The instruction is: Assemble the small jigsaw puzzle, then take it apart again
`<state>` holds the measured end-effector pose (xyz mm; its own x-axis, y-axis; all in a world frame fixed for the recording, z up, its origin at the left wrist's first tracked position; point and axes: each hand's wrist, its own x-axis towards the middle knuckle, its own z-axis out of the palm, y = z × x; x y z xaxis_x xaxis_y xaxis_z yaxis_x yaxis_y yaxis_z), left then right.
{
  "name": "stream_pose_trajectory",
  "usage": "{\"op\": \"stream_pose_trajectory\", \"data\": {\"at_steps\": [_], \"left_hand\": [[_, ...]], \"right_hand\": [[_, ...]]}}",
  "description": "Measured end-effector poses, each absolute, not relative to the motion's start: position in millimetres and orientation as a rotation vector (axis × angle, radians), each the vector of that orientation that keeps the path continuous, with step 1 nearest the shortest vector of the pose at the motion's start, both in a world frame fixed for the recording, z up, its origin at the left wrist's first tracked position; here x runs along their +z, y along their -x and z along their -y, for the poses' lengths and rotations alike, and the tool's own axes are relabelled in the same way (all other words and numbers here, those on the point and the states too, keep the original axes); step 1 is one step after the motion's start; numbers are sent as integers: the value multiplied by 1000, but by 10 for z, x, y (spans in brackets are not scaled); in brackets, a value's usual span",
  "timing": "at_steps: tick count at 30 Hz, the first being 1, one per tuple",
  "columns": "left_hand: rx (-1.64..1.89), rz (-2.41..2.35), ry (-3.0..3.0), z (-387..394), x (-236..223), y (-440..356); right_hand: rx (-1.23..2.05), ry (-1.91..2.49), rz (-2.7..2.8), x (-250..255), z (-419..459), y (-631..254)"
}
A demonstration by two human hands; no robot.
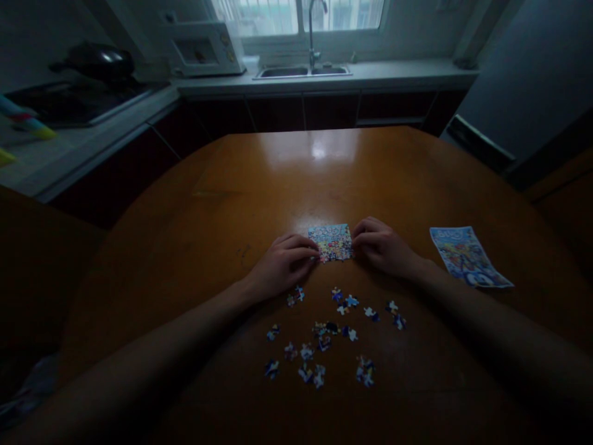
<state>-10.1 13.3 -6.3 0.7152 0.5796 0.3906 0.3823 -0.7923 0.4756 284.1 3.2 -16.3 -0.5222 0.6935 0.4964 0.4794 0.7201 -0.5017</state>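
Note:
A partly assembled jigsaw puzzle [331, 241] lies on the wooden table, its straight edges at the far side and its lower edge uneven. My left hand [290, 262] grips its left edge with the fingertips. On the opposite side, the curled fingers of my right hand [382, 247] hold the right edge; their tips are partly hidden. Nearer to me, loose puzzle pieces [306, 352] are scattered in small groups, some with the pale back up. One such group [296, 296] lies just below my left hand.
A printed picture sheet [467, 256] rests to the right of my right hand. Beyond the rounded table [259, 179] are a counter with a sink [282, 72], a microwave [199, 49] and a stove with a black pan [99, 62]. The room is dim.

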Motion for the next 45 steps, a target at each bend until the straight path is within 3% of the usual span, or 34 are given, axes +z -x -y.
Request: {"op": "stream_pose_trajectory", "data": {"at_steps": [12, 45], "left_hand": [[790, -925, -2453, -151, -105, 163], [830, -989, -2392, -157, -96, 130]], "right_hand": [[553, 838, 2275, -54, 7, -2833], [511, 910, 2302, -159, -22, -2822]]}}
